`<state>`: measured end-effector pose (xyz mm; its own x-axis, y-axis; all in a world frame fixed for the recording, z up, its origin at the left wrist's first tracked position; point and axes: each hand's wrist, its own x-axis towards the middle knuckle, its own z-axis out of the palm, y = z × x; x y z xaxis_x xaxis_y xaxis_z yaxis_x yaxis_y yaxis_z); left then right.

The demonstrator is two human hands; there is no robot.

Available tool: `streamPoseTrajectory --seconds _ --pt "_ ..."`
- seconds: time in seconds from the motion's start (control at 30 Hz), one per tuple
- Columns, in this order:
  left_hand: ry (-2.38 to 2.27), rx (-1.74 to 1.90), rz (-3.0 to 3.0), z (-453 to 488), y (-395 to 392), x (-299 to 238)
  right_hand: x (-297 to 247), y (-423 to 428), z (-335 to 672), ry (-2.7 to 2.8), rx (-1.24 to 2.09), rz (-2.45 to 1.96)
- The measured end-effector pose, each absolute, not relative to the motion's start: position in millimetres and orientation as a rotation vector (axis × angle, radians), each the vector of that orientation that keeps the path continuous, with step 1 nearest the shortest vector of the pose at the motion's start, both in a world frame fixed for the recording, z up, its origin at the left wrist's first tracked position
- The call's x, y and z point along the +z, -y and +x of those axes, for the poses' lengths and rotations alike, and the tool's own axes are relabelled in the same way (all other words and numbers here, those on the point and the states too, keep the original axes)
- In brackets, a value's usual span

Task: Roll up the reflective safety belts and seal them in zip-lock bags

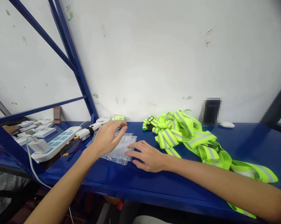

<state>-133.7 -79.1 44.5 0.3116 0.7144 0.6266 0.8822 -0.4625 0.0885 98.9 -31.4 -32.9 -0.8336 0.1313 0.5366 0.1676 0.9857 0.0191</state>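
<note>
Bare forearms (71, 177) reach clear bags (120, 150), loosely spread right hand (147, 156) at their right edge, half-curled left hand (109, 137) over their left.

No readable text, no legible labels, brands, numbers or signs

The person's left forearm (67, 183) enters bare from the near left edge and slants up toward the far right. At its end the left hand (109, 137) is bent at the wrist, back upward, fingers loosely curved to the right, with the thumb on the near side. The right forearm (201, 177) reaches in from the near right corner, running leftward. The right hand (149, 157) is nearer, back upward, fingers spread and pointing left. The two hands are close but apart.
</note>
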Motion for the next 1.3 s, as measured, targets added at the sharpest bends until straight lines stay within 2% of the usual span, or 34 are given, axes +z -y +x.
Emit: streamPoseTrajectory --seconds 0.1,0.17,0.43,0.57,0.67,0.77,0.97,1.07,1.2,1.3 --pt "1.918 -0.585 -2.219 -133 -20 42 -33 31 99 2.559 -0.105 -0.205" --pt "2.186 -0.426 -2.058 -136 -59 34 -33 31 99 2.556 -0.120 -0.190" --pt "2.411 -0.401 -1.718 -153 -97 -10 -34 31 97 2.574 -0.090 -0.301" --pt "2.235 -0.770 -1.660 -156 -94 -7 -34 28 98 2.653 0.045 -0.286" --pt "1.848 -1.182 -1.710 -144 -82 14 -35 26 99 2.727 0.119 -0.318" --pt "1.423 -1.379 -1.864 -123 -67 28 -37 25 99 2.730 0.089 -0.335" --pt "1.073 -1.134 -2.129 -99 -56 2 -6 24 102 2.531 -0.280 -0.105" --pt "1.012 -1.077 -2.170 -98 -58 -10 31 20 116 2.339 -0.300 -0.381" --pt "0.970 -1.163 -2.095 -93 -55 -5 70 -2 147 2.034 -0.100 -0.934" --pt "0.959 -1.186 -2.077 -88 -48 3 82 -26 168 2.004 0.227 -1.014"
